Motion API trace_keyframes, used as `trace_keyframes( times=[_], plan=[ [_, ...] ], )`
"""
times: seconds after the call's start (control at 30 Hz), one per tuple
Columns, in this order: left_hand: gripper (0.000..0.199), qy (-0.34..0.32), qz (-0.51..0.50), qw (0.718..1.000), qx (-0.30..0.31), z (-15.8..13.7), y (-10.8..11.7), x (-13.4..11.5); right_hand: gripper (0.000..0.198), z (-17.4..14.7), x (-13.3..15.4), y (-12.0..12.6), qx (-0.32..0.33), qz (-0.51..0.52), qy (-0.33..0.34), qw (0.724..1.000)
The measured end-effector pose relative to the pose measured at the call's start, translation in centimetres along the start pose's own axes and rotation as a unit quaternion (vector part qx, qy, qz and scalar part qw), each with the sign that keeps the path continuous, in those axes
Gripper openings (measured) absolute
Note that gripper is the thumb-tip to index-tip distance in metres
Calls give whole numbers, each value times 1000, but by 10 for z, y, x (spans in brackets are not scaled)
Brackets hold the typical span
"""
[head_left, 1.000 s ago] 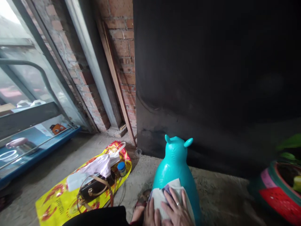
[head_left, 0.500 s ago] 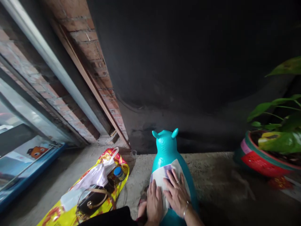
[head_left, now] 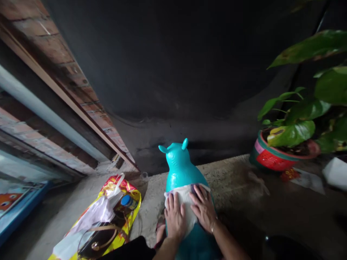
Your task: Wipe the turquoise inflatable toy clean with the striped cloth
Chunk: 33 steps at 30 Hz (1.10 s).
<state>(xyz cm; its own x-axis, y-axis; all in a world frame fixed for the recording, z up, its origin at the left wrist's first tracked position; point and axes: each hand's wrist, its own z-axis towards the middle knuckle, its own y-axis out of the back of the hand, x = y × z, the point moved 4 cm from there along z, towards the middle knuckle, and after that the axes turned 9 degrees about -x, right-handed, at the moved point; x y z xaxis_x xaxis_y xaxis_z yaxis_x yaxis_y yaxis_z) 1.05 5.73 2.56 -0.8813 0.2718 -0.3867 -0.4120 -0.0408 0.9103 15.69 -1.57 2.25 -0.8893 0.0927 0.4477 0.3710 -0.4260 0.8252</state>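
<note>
A shiny turquoise inflatable animal toy [head_left: 182,173] with two small ears stands in front of me at the lower middle. Across its back lies a white cloth [head_left: 187,196] with some purple along its edge. My left hand [head_left: 175,215] rests flat on the left part of the cloth, fingers stretched out. On the right part, my right hand [head_left: 203,209] presses down with spread fingers and a bracelet at the wrist. Both palms hide much of the cloth. The toy's lower body is partly covered by my arms.
At left, a yellow and red sheet [head_left: 135,207] carries a handbag [head_left: 94,243], a blue-lidded jar [head_left: 127,200] and pale cloths. A potted plant [head_left: 287,162] stands at right. Behind the toy rises a dark panel [head_left: 176,79], beside a brick wall [head_left: 54,47].
The view has turned to the right. The cloth now lies straighter across the toy's back, its pointed upper corner no longer showing. Both hands remain on it, fingers spread.
</note>
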Motion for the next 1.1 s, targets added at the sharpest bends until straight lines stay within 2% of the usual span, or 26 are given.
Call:
trace_keyframes(
  times=[0.1, 0.2, 0.27, 0.33, 0.4, 0.47, 0.53, 0.6, 0.7, 0.8, 0.87, 0.93, 1.1],
  plan=[
    [57, 18, 16, 1000, 12, 24, 5, -20, 44, 34, -7, 5, 3, 22, -28, 999],
    [57, 14, 21, 1000, 14, 28, 7, -25, 44, 35, -7, 3, -21, 24, -48, 998],
    [57, 5, 27, 1000, 7, 20, 7, -21, 45, 15, -4, 1, -41, 20, -66, 997],
    [55, -31, 40, 999, -14, 6, 8, -17, 47, -20, -1, -5, -64, 12, -87, 994],
    [53, -107, 56, 992, -34, -12, 8, -16, 51, -63, 2, -15, -96, 5, -106, 990],
    [53, -187, 71, 979, -44, -28, 7, -17, 56, -102, 5, -29, -165, 6, -125, 978],
    [56, -234, 86, 967, -48, -38, 7, -18, 57, -126, 5, -49, -186, 13, -196, 963],
    [57, -253, 97, 961, -54, -41, 6, -19, 62, -131, 4, -68, -161, 19, -291, 943],
    [61, -275, 99, 954, -63, -36, 5, -21, 72, -111, 5, -76, -151, -5, -389, 909],
    [63, -294, 90, 949, -62, -28, 1, -23, 71, -79, -1, -60, -184, -21, -400, 898],
    [62, -300, 80, 949, -48, -22, -3, -27, 69, -57, -15, -49, -174, 2, -382, 908],
    [61, -291, 65, 954, -34, -13, -8, -34, 66, -31, -33, -41, -139, 31, -338, 930],
    [52, -195, 44, 977, -72, 13, -22, -51, 58, 47, -65, -45, -64, 60, -213, 973]
  ],
)
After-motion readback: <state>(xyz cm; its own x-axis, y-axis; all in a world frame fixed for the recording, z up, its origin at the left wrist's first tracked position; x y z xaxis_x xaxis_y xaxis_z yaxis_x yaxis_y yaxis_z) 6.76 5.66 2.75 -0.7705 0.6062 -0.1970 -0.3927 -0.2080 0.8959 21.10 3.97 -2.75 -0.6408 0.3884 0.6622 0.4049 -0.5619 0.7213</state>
